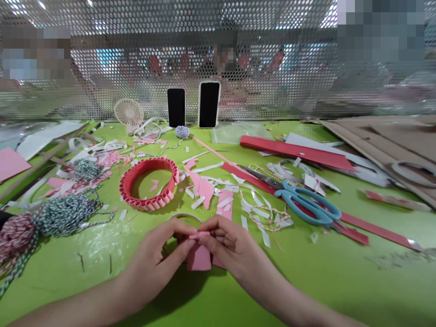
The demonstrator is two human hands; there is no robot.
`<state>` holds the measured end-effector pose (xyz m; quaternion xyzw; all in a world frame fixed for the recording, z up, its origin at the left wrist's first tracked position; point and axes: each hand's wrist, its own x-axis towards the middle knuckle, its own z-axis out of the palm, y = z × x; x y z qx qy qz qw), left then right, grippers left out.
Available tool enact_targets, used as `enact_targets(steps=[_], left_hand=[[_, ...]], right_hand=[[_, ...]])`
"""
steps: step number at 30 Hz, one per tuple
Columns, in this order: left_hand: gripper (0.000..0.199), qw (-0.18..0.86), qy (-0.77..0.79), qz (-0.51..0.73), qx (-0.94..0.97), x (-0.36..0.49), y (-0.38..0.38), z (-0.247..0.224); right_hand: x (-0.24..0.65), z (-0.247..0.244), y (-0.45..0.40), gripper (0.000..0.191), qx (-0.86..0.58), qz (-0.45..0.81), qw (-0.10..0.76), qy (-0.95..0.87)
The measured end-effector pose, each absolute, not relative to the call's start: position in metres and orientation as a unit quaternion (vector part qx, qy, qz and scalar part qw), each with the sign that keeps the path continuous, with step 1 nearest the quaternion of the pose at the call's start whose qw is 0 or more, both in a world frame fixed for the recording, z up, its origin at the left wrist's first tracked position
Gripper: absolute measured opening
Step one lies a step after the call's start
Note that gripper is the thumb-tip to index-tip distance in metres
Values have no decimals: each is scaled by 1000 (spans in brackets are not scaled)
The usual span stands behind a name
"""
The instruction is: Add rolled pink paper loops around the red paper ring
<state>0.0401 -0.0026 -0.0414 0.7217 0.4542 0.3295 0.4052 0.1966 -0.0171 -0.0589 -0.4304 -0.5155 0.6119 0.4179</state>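
Observation:
Between my two hands hangs a pink paper strip (199, 258), its upper edge folded or rolled over at the fingertips. My left hand (163, 247) pinches that edge from the left with thumb and forefinger. From the right, my right hand (230, 245) pinches the same edge, its other fingers curled. A second pink piece shows partly under my right hand. Just behind my fingers lies a thin ring (185, 215), mostly hidden by the hands. Farther back sits a red ring (149, 184) lined outside with small pink paper rolls.
Blue-handled scissors (308, 202) lie at right across red strips (296, 152). Paper scraps (204, 188) litter the middle. Twisted cord bundles (66, 213) lie at left. A small fan (129, 113) and two phones (209, 104) stand before a perforated metal screen (272, 81); cardboard (384, 136) is at right.

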Motion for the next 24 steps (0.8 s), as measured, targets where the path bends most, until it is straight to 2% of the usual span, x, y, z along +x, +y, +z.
enact_targets(steps=[6, 12, 19, 24], left_hand=[[7, 418, 453, 309, 724, 40, -1, -41], [8, 396, 441, 327, 736, 40, -3, -42], [4, 454, 443, 315, 706, 40, -3, -41], [6, 398, 434, 332, 737, 41, -2, -42]], right_hand=[[196, -59, -17, 7, -405, 609, 443, -518], [196, -59, -16, 15, -415, 658, 403, -483], [195, -57, -17, 11, -411, 644, 422, -488], [195, -61, -15, 15, -410, 650, 410, -491]])
